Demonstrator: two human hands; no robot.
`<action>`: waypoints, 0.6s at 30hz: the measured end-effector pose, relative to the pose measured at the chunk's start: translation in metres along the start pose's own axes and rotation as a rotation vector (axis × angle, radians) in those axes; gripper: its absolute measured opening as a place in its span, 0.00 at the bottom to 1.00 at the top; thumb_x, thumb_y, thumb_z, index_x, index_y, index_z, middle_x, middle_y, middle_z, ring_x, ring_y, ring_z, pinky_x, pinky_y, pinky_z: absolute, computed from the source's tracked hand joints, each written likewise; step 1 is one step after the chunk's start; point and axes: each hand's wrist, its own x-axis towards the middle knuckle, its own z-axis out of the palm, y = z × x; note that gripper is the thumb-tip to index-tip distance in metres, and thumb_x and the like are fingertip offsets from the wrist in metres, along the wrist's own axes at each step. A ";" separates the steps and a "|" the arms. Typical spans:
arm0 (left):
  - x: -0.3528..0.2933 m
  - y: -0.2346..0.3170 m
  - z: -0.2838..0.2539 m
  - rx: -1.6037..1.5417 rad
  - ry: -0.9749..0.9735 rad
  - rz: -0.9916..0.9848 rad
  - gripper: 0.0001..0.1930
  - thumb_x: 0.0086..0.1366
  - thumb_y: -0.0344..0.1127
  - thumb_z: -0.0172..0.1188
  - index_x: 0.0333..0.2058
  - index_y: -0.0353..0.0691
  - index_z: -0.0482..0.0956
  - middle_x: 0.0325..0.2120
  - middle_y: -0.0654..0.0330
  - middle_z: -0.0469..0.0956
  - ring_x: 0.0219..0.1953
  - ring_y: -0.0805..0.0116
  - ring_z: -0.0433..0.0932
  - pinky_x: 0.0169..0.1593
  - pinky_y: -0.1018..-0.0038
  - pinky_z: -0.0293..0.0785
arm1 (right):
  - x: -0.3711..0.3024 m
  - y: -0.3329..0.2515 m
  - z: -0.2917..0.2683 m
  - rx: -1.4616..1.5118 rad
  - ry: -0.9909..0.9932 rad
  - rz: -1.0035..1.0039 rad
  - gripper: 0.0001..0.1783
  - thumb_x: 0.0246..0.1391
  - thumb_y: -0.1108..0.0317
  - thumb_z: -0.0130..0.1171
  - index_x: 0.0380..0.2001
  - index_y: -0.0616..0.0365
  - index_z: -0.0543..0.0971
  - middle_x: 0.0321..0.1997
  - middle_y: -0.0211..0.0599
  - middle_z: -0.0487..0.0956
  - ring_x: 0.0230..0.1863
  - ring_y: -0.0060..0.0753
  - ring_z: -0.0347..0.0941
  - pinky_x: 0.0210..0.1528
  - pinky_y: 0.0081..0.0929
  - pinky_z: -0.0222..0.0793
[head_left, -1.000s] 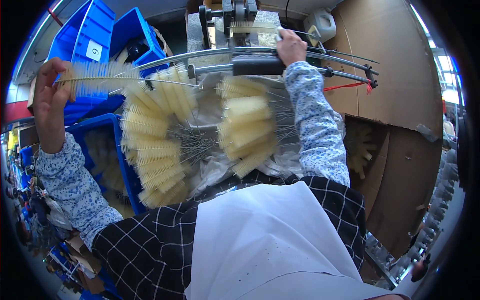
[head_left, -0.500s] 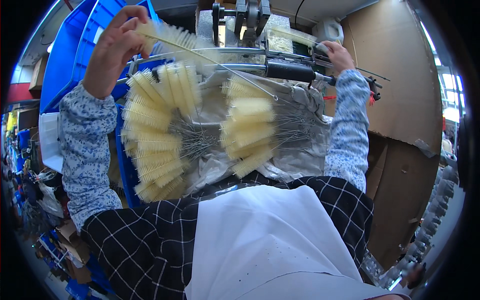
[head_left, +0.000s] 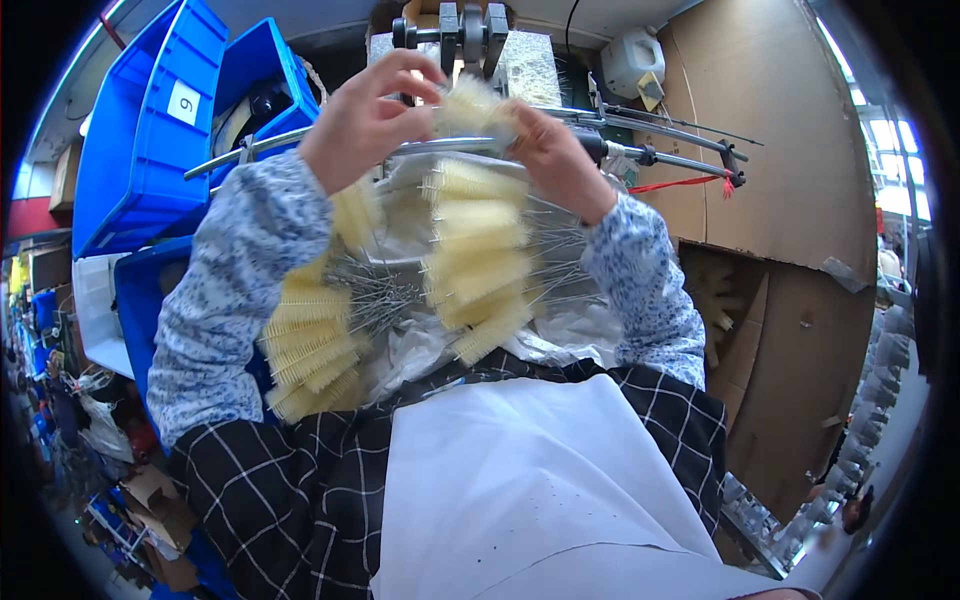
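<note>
Overhead, flattened cardboard point(head_left: 800, 150) filled the right side of the view, and blue bins point(head_left: 150, 130) were stacked at the upper left, one above another. Below them, at the bottom of the view, lay the person's white apron point(head_left: 530, 480) over a black checked garment point(head_left: 290, 490). Between bins and cardboard, a heap of pale yellow brushes point(head_left: 470, 270) with twisted wire stems fanned out in two bunches, one at the left under the left forearm and one in the middle, resting on crumpled clear plastic point(head_left: 420, 340). Above the heap ran a curved metal bar point(head_left: 300, 145), and behind it stood a grey machine head point(head_left: 462, 25) with a white jug point(head_left: 632, 58) to its right; thin rods point(head_left: 690, 160) reached out rightward, a red cord hanging from their end. Both sleeves were blue-and-white patterned. The left hand point(head_left: 365, 120) was raised in front of the machine, its fingers curled and pinching the left end of a single brush point(head_left: 470, 105). The right hand point(head_left: 555, 150) met it from the other side, fingers closed on the same brush's right end, so the brush sat held between both hands just above the bar and over the middle bunch. How tightly either grip closed could not be told, since the bristles hid the fingertips.
</note>
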 end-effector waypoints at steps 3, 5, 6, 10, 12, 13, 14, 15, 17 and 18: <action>-0.022 -0.029 -0.046 0.795 -0.125 -0.051 0.20 0.54 0.33 0.54 0.46 0.43 0.63 0.39 0.55 0.69 0.42 0.64 0.71 0.46 0.68 0.67 | 0.028 0.047 -0.038 -1.151 0.348 -0.017 0.11 0.50 0.71 0.46 0.37 0.46 0.74 0.29 0.36 0.75 0.32 0.34 0.69 0.36 0.31 0.65; -0.027 -0.042 -0.054 1.072 -0.238 -0.123 0.21 0.52 0.34 0.54 0.47 0.45 0.64 0.41 0.54 0.69 0.47 0.61 0.68 0.51 0.65 0.61 | 0.038 0.074 -0.053 -1.227 0.321 0.077 0.13 0.49 0.65 0.47 0.38 0.41 0.75 0.31 0.33 0.74 0.36 0.35 0.67 0.38 0.33 0.63; -0.031 -0.041 -0.053 1.102 -0.308 -0.218 0.21 0.51 0.34 0.54 0.46 0.46 0.65 0.42 0.54 0.69 0.48 0.61 0.66 0.52 0.64 0.57 | 0.042 0.079 -0.056 -1.229 0.283 0.152 0.14 0.49 0.64 0.47 0.39 0.40 0.76 0.33 0.32 0.74 0.38 0.35 0.67 0.41 0.33 0.62; -0.038 -0.032 -0.054 1.107 -0.351 -0.277 0.19 0.50 0.34 0.54 0.44 0.47 0.67 0.41 0.58 0.71 0.49 0.64 0.66 0.52 0.67 0.51 | 0.050 0.088 -0.056 -1.206 0.263 0.213 0.15 0.48 0.63 0.47 0.41 0.38 0.76 0.36 0.30 0.74 0.40 0.34 0.65 0.45 0.33 0.60; -0.041 -0.035 -0.058 1.062 -0.326 -0.199 0.17 0.49 0.34 0.53 0.41 0.47 0.69 0.35 0.59 0.72 0.44 0.63 0.68 0.48 0.67 0.52 | 0.053 0.091 -0.056 -1.197 0.254 0.176 0.15 0.48 0.64 0.47 0.41 0.38 0.75 0.36 0.30 0.74 0.40 0.34 0.65 0.46 0.32 0.60; -0.041 -0.033 -0.059 1.052 -0.329 -0.185 0.15 0.49 0.33 0.53 0.39 0.46 0.69 0.34 0.60 0.72 0.42 0.66 0.69 0.47 0.70 0.54 | 0.054 0.092 -0.056 -1.190 0.255 0.171 0.15 0.48 0.64 0.47 0.41 0.38 0.75 0.36 0.30 0.74 0.40 0.33 0.65 0.46 0.32 0.59; -0.042 -0.030 -0.060 1.043 -0.331 -0.172 0.14 0.49 0.32 0.54 0.37 0.45 0.69 0.32 0.61 0.72 0.40 0.69 0.69 0.46 0.72 0.56 | 0.053 0.092 -0.057 -1.190 0.249 0.165 0.15 0.48 0.64 0.47 0.41 0.38 0.75 0.36 0.30 0.74 0.40 0.33 0.65 0.46 0.32 0.59; -0.041 -0.023 -0.062 0.913 -0.323 -0.242 0.13 0.48 0.31 0.54 0.36 0.44 0.69 0.30 0.62 0.70 0.37 0.72 0.69 0.43 0.75 0.58 | 0.053 0.091 -0.057 -1.190 0.243 0.160 0.15 0.49 0.64 0.47 0.41 0.38 0.75 0.36 0.30 0.74 0.40 0.33 0.65 0.47 0.32 0.59; -0.041 -0.010 -0.065 0.649 -0.299 -0.382 0.12 0.48 0.29 0.54 0.34 0.42 0.68 0.26 0.64 0.67 0.31 0.77 0.68 0.38 0.80 0.61 | 0.052 0.089 -0.057 -1.198 0.239 0.154 0.15 0.49 0.63 0.47 0.41 0.38 0.75 0.35 0.30 0.74 0.40 0.33 0.65 0.47 0.31 0.59; -0.043 -0.015 -0.073 0.598 -0.266 -0.298 0.11 0.47 0.27 0.54 0.32 0.40 0.66 0.24 0.66 0.63 0.27 0.81 0.63 0.31 0.85 0.61 | 0.052 0.087 -0.055 -1.208 0.243 0.155 0.15 0.49 0.63 0.47 0.41 0.38 0.75 0.35 0.30 0.74 0.40 0.33 0.65 0.47 0.31 0.59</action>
